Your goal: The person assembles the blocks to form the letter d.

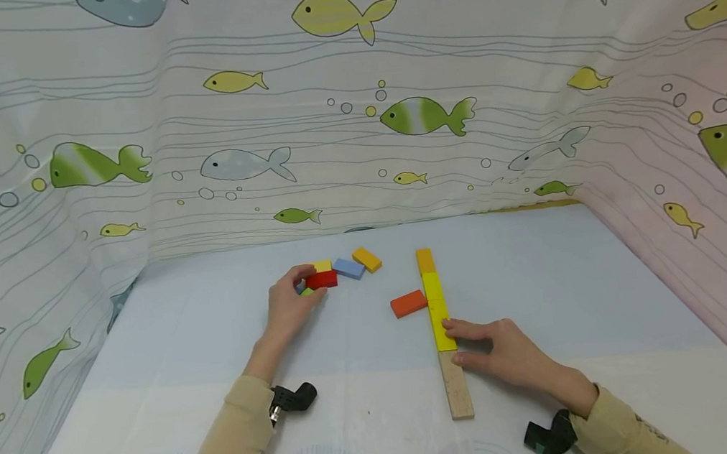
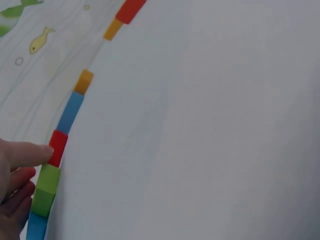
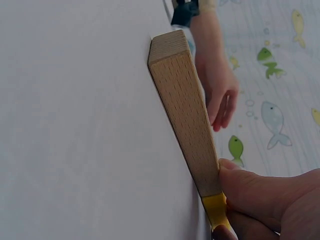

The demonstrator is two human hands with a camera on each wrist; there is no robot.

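In the head view my left hand (image 1: 289, 305) has its thumb and fingers about a red block (image 1: 321, 280) on the table. The thumb lies on that block in the left wrist view. A green block (image 2: 46, 190) and a blue block (image 2: 37, 227) sit beside it, partly hidden by the hand in the head view. My right hand (image 1: 511, 351) rests at a straight row, with a fingertip on a yellow block (image 1: 439, 314) and the thumb at the side of a plain wooden block (image 1: 458, 392). Another yellow block (image 1: 432, 286) and an orange block (image 1: 425, 260) continue the row.
An orange-red block (image 1: 408, 304) lies left of the row, its end close against it. Near the left hand are a pale yellow block (image 1: 323, 266), a blue block (image 1: 349, 268) and an orange block (image 1: 367, 260). A fish-print cloth (image 1: 340, 113) hangs behind the table.
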